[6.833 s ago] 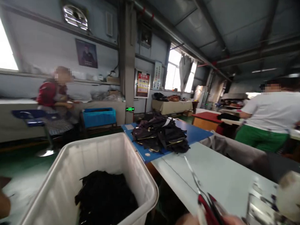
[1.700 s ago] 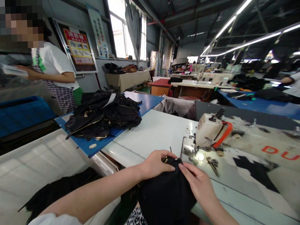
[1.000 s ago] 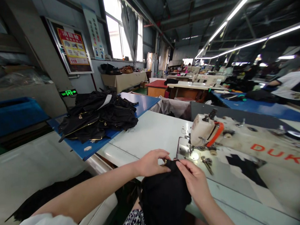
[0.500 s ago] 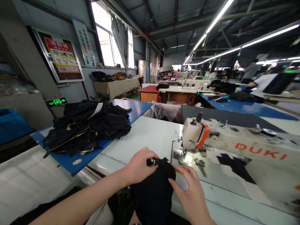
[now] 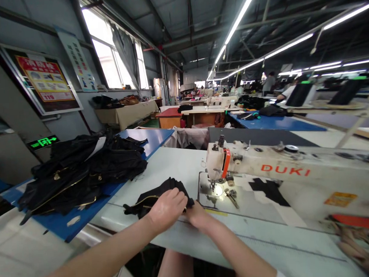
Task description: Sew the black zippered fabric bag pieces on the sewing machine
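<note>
A black zippered fabric piece lies crumpled on the pale sewing table, a gold zip line running along its left part. My left hand is closed over its near side, fingers curled into the cloth. Close beside it, my right hand grips the piece's near right edge; its fingertips are partly hidden by the cloth and my left hand. A small gold metal bit shows between the hands. To the right stands a white sewing machine, its lit needle plate a short way from the cloth.
A heap of black zippered pieces covers much of the blue board at left. Black and white scraps lie under the machine arm. Thread cones stand behind at right. Further back are other sewing tables and a person.
The black piece has gone from hanging over the table's front edge to lying on the tabletop. My right hand has moved left against my left hand. The view has turned right.
</note>
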Tool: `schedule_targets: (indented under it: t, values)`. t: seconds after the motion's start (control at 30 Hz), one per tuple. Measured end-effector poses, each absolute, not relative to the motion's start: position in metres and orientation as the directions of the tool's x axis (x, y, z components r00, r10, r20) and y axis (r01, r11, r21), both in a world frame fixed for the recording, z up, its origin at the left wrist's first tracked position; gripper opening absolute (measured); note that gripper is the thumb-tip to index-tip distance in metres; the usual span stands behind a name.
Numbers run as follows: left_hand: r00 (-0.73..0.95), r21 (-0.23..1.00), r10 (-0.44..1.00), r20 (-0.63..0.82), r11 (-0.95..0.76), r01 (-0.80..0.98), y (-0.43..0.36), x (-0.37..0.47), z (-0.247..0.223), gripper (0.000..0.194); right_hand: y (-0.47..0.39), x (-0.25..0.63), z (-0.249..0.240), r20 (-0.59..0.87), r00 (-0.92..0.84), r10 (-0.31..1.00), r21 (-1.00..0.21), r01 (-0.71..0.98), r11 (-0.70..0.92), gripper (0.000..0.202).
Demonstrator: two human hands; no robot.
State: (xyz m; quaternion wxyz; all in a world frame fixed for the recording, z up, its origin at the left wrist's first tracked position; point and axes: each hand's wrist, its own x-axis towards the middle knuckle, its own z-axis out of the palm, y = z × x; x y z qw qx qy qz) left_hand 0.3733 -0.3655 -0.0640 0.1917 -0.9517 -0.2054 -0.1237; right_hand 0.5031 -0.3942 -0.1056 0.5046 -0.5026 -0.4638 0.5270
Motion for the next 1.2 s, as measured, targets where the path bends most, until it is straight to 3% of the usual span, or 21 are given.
schedule_targets:
  t: [0.13, 0.27, 0.53, 0.87, 1.03, 1.2]
  values:
    - [0.865, -0.233, 0.382, 0.325, -0.854, 0.465, -0.364, 0.378, -0.108, 0.014, -0.418, 0.542, -0.123, -0.242, -0.001, 0.970, -0.937, -0.259, -0.234, 0.012]
    - [0.869, -0.204, 0.369, 0.330, -0.871, 0.447, -0.366, 0.393, -0.119, 0.017, -0.428, 0.567, -0.119, -0.430, -0.045, 0.901, -0.787, -0.470, -0.400, 0.019]
    - [0.873, -0.163, 0.375, 0.311, -0.884, 0.438, -0.369, 0.413, -0.119, 0.016, -0.413, 0.567, -0.115, -0.454, 0.145, 0.879, -0.865, -0.310, -0.395, 0.012]
    - [0.806, -0.211, 0.142, 0.575, -0.926, 0.314, -0.353, 0.405, -0.142, 0.028, -0.404, 0.571, -0.124, -0.436, 0.217, 0.873, -0.892, -0.231, -0.388, 0.013]
    - [0.827, -0.260, 0.092, 0.554, -0.925, 0.277, -0.341, 0.418, -0.135, 0.028, -0.402, 0.580, -0.120, -0.383, 0.231, 0.894, -0.923, -0.121, -0.365, 0.010]
    - [0.881, -0.205, 0.190, 0.433, -0.931, 0.302, -0.326, 0.434, -0.136, 0.021, -0.420, 0.629, -0.107, -0.276, 0.275, 0.921, -0.949, 0.071, -0.306, 0.011]
